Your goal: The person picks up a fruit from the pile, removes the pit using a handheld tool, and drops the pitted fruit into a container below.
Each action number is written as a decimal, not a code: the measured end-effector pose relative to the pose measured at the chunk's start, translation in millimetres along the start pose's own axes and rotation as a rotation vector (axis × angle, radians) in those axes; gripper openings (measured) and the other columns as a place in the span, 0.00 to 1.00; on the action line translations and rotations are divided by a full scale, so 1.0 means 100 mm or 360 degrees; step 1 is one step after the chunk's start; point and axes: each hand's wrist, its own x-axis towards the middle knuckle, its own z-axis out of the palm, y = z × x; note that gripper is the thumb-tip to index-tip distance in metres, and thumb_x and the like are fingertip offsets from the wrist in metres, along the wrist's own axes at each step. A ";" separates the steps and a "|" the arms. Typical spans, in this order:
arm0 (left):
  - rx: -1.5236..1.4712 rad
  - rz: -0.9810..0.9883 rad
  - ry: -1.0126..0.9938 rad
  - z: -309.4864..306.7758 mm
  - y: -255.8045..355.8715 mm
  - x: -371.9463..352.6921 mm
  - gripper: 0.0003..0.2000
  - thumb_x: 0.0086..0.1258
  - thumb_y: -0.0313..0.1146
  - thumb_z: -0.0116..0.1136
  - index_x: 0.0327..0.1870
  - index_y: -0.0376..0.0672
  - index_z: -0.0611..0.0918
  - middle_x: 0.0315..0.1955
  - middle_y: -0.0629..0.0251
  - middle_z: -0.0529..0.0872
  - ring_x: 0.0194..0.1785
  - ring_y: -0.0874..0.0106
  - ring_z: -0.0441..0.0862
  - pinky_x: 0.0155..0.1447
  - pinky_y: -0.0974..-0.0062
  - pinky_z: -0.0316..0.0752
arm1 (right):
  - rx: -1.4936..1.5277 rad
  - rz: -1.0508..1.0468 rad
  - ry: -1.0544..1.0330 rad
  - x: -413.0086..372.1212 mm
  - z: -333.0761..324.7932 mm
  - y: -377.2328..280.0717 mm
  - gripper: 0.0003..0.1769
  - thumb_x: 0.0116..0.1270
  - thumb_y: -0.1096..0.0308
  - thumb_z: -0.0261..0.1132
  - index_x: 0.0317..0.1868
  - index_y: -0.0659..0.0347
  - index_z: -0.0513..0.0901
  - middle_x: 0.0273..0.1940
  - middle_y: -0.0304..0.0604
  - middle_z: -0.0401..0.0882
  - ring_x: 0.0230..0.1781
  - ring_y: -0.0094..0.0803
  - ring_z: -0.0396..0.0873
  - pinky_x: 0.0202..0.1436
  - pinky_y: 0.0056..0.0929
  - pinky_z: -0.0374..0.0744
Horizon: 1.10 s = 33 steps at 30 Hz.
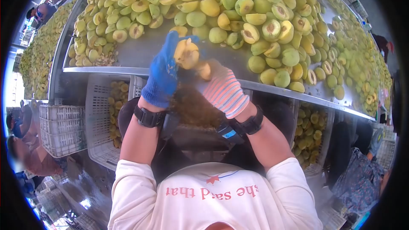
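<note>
My left hand (164,70), in a blue knitted glove, is closed on a yellow stone fruit (186,54) with torn flesh at its top, held above the front edge of the metal table (140,51). Close beside it, my right hand (223,87), in a pink-and-white striped glove, has its fingers on an orange-yellow piece of stone fruit (205,71). Its fingertips are blurred by motion. Beyond both hands lies a large heap of green and yellow stone fruit (196,18), many cut in half with the pit showing.
Below the table edge, a white crate (100,119) on the left and another crate (326,140) on the right hold fruit. Stacked crates (63,130) stand farther left. Other people sit at both sides, one in a patterned garment (358,183). Small scraps (104,59) lie on the table.
</note>
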 end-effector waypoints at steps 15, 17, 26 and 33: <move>-0.0060 0.0187 0.0113 0.17 -0.12 -0.01 0.14 0.80 0.34 0.53 0.60 0.41 0.82 0.41 0.74 0.83 0.39 0.82 0.76 0.42 0.80 0.73 | 0.1173 0.0668 -0.0433 0.21 -0.32 -0.32 0.13 0.64 0.69 0.71 0.47 0.63 0.83 0.31 0.34 0.83 0.31 0.23 0.80 0.36 0.26 0.78; 0.0157 0.0157 0.0098 0.09 -0.20 -0.08 0.13 0.79 0.32 0.53 0.59 0.39 0.82 0.42 0.70 0.83 0.41 0.79 0.77 0.44 0.78 0.74 | 0.1187 0.0620 -0.0300 0.20 -0.26 -0.34 0.11 0.63 0.70 0.70 0.46 0.62 0.84 0.31 0.34 0.82 0.30 0.21 0.79 0.34 0.23 0.77; 0.0698 0.0514 -0.0118 0.02 -0.16 -0.11 0.14 0.78 0.33 0.55 0.59 0.38 0.80 0.50 0.57 0.87 0.52 0.69 0.85 0.54 0.72 0.81 | 0.0425 -0.0141 -0.0072 0.17 -0.08 0.02 0.05 0.65 0.71 0.65 0.41 0.60 0.83 0.32 0.38 0.84 0.31 0.29 0.81 0.36 0.29 0.79; 0.0404 0.0639 -0.0072 -0.12 -0.22 -0.10 0.31 0.68 0.28 0.70 0.71 0.38 0.69 0.55 0.51 0.86 0.56 0.62 0.85 0.62 0.65 0.79 | -0.0467 -0.0271 0.0200 0.02 -0.09 0.01 0.11 0.68 0.62 0.64 0.42 0.60 0.78 0.29 0.53 0.83 0.34 0.54 0.84 0.35 0.49 0.80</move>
